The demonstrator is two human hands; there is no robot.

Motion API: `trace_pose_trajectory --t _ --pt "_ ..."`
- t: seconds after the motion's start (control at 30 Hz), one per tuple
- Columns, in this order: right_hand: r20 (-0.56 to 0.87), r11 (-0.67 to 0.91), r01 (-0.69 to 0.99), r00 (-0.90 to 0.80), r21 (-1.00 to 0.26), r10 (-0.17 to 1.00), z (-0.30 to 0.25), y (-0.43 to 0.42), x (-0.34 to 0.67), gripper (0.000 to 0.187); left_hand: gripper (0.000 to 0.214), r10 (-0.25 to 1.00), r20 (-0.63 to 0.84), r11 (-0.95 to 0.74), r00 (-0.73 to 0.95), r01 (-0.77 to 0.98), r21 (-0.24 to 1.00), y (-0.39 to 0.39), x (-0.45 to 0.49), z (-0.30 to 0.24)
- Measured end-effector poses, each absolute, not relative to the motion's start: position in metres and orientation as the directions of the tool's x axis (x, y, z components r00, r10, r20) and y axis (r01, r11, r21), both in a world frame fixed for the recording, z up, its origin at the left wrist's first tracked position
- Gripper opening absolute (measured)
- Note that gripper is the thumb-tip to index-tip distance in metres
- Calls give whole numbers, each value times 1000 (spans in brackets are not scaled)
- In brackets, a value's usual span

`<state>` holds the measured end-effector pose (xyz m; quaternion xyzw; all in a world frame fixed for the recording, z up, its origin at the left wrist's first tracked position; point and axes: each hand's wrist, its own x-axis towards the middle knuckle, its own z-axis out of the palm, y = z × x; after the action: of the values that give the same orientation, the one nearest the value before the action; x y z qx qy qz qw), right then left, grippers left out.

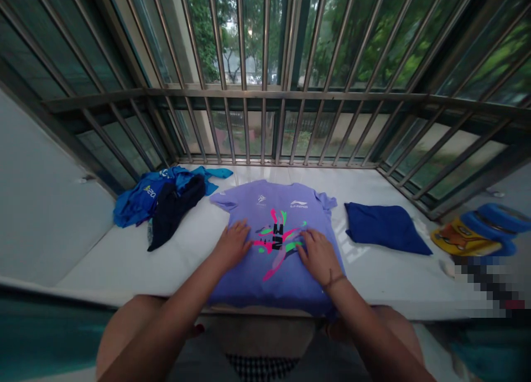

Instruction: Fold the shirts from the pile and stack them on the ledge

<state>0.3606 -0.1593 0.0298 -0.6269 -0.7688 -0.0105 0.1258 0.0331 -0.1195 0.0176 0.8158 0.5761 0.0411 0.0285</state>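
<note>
A purple T-shirt (257, 271) with a bright pink, green and black print lies spread on the white window ledge, its collar toward the window. My left hand (234, 243) rests flat on its left side, fingers stretched out. On the right side of the print lies my right hand (319, 256), also flat with its fingers apart; a thin band circles that wrist. Neither hand grips the cloth. The shirt's lower edge reaches the front edge of the ledge.
A heap of blue and dark clothes (141, 202) lies on the ledge at left. To the right is a folded dark blue garment (385, 227), then a blue and yellow container (477, 230). Metal window bars (265, 94) close off the back. My knees touch the front.
</note>
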Motion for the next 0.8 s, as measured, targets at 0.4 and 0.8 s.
trace_pose_trajectory --t 0.4,0.8 --pt "248 101 988 -68 -121 966 -32 -266 377 50 67 972 34 -234 232 970 71 -215 3 -29" --pt "182 70 988 -44 -140 982 22 -231 402 38 49 971 62 -235 229 966 107 -214 -4 7"
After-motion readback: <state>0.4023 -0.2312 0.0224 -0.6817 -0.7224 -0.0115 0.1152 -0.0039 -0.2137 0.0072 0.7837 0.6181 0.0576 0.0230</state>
